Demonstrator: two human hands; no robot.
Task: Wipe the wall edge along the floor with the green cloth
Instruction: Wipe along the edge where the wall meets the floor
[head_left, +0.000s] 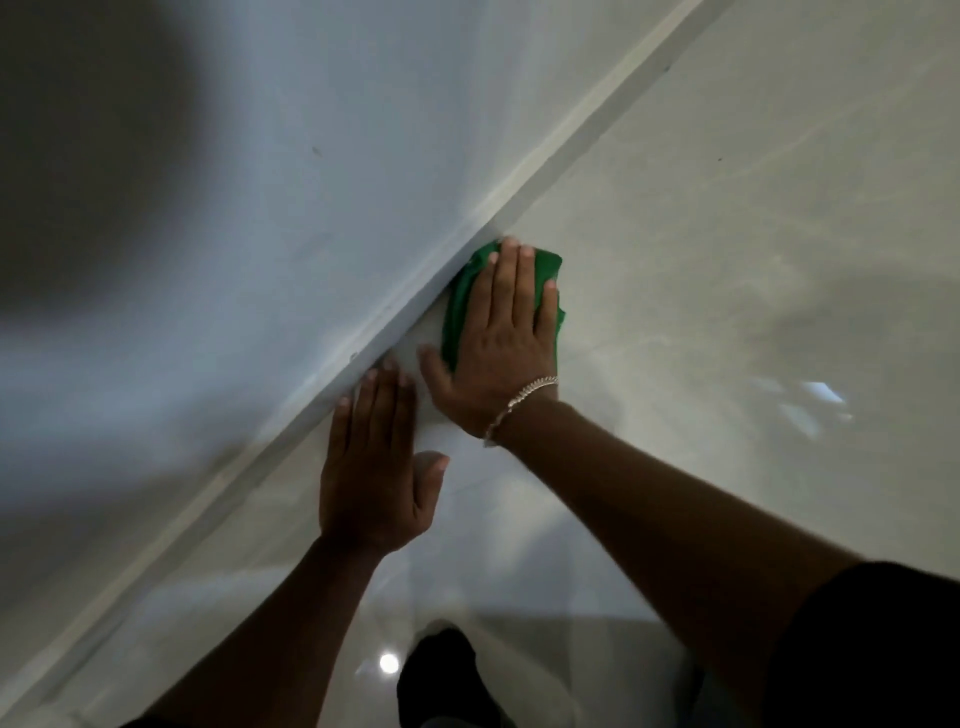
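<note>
The green cloth is bunched and crumpled, lying flat on the glossy floor beneath the palm and fingers of the right hand. Its far corner, just beyond the fingertips, touches the wall edge, a pale strip running diagonally to the left of the hand.

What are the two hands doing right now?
Left hand: open, flat on the floor, empty.
Right hand: open, pressing the green cloth flat.
</note>
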